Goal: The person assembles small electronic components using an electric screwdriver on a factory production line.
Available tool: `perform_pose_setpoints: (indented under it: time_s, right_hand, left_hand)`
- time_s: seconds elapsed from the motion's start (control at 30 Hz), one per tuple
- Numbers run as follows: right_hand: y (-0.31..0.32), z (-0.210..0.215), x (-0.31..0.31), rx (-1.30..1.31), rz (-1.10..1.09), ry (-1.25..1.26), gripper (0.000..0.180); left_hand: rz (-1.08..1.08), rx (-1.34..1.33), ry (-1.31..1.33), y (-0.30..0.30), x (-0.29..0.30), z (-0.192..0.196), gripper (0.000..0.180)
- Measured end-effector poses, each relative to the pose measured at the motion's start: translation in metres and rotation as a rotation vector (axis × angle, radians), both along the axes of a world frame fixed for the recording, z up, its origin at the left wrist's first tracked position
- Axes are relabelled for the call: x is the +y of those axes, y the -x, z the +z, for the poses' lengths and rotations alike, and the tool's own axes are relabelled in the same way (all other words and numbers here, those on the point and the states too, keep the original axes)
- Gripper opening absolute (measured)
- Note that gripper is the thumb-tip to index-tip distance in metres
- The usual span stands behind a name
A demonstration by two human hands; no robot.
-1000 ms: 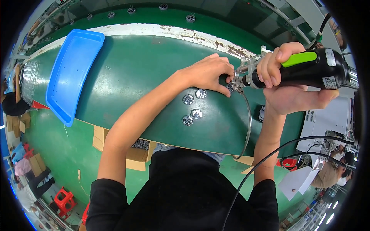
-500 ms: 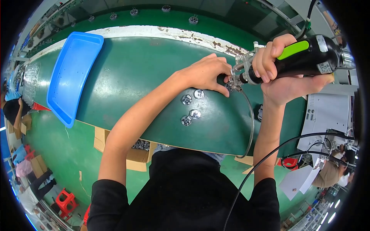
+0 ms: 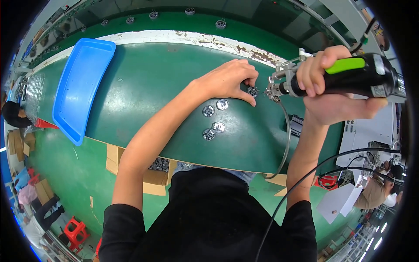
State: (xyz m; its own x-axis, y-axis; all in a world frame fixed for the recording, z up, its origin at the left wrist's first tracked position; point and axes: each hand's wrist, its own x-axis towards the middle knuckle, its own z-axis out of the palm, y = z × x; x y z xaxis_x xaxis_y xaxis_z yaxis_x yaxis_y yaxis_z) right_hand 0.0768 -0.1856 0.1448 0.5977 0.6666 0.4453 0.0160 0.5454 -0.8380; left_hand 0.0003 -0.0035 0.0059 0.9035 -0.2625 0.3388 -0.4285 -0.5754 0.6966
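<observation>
My left hand point(image 3: 229, 81) pinches a small round part point(image 3: 252, 91) with a dark, detailed face between thumb and fingers, at the table's surface. In my right hand point(image 3: 327, 98), closed around its body, is a black powered screwdriver point(image 3: 364, 77) with a green strip. The tool lies nearly level, its metal nose point(image 3: 274, 90) pointing left, a small gap from the part. A clear hose point(image 3: 286, 144) loops down from the nose. Several similar round parts lie in front of my left hand, two clear-looking ones point(image 3: 222, 105) and two darker ones point(image 3: 208, 111).
A blue tray point(image 3: 83, 91) sits on the green table point(image 3: 144, 83) at the left. A dark block-like object point(image 3: 297, 125) lies by my right forearm. Black cables point(image 3: 301, 177) cross that arm. Below the table edge stands an open carton point(image 3: 155, 181). More round parts point(image 3: 221, 24) line the far green strip.
The screwdriver has moved right and slightly down with my right hand, its nose coming away from the round part. My left hand has shifted slightly left, still pinching that part.
</observation>
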Motion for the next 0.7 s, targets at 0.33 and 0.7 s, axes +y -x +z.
perform_pose_setpoints:
  time_s: [0.33,0.7]
  right_hand:
    - [0.003,-0.006,0.008,0.033,0.039,0.000,0.107]
    - [0.005,-0.010,0.010,0.025,-0.090,0.060,0.108]
  left_hand:
    - [0.013,-0.013,0.005,-0.001,0.000,-0.002,0.045]
    - [0.014,-0.021,0.016,0.000,0.000,-0.002,0.045]
